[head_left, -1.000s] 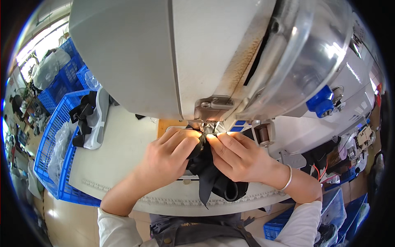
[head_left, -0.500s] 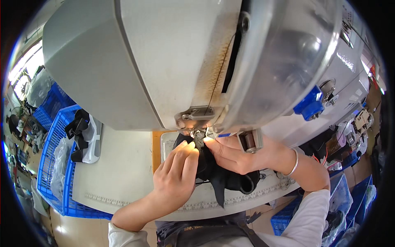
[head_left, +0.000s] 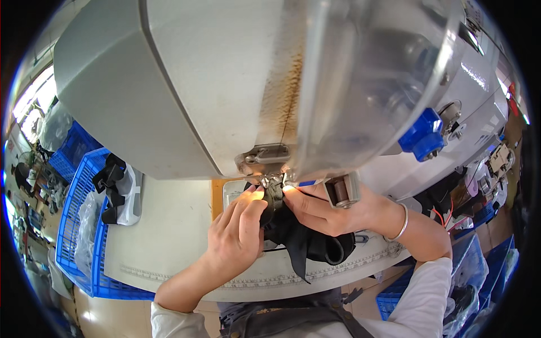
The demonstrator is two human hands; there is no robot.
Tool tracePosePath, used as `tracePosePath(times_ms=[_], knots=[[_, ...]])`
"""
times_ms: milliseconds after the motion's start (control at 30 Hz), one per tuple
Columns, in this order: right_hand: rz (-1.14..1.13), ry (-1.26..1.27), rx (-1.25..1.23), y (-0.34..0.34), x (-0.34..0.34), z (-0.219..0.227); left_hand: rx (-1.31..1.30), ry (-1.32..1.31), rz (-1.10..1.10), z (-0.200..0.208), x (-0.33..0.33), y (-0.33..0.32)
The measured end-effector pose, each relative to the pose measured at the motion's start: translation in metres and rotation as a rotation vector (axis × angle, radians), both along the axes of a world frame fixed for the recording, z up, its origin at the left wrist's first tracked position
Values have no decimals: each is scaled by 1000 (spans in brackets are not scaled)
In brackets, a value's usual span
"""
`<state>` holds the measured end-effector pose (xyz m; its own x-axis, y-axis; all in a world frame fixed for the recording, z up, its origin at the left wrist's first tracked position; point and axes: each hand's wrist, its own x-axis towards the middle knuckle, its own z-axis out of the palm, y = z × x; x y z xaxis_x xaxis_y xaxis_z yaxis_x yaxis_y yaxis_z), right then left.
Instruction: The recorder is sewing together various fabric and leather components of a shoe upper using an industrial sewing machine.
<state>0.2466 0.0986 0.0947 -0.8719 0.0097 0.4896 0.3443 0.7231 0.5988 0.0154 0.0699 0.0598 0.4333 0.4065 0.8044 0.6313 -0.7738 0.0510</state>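
A large grey sewing machine (head_left: 186, 84) fills the upper view, its presser foot (head_left: 273, 181) lit from below. A black strap with bunched black fabric (head_left: 304, 239) lies under the foot on the white table (head_left: 169, 236). My left hand (head_left: 239, 231) presses the strap from the left, fingertips right at the foot. My right hand (head_left: 329, 208), a thin bracelet on its wrist, pinches the strap from the right, close to the needle. The needle itself is hidden by the machine head.
A blue plastic crate (head_left: 79, 225) stands at the table's left edge with clear bags in it. A white tray with black straps (head_left: 121, 191) rests on the table's left side. A blue knob (head_left: 422, 135) sticks out of the machine. More blue crates sit lower right.
My head has moved closer, so the machine looms larger. Both hands stay at the presser foot on the black strap, shifted slightly right in view.
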Motion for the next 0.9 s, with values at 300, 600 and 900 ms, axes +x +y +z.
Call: tracePosePath(times_ms=[300,600,900], knots=[[-26,18,9,-4,-3,-2,-81,-40,-71,2,-4,3],[-57,69,19,-13,-5,-2,-103,-10,-64,10,-6,2],[57,38,4,8,1,8,-123,-18,1,16,3,-5]])
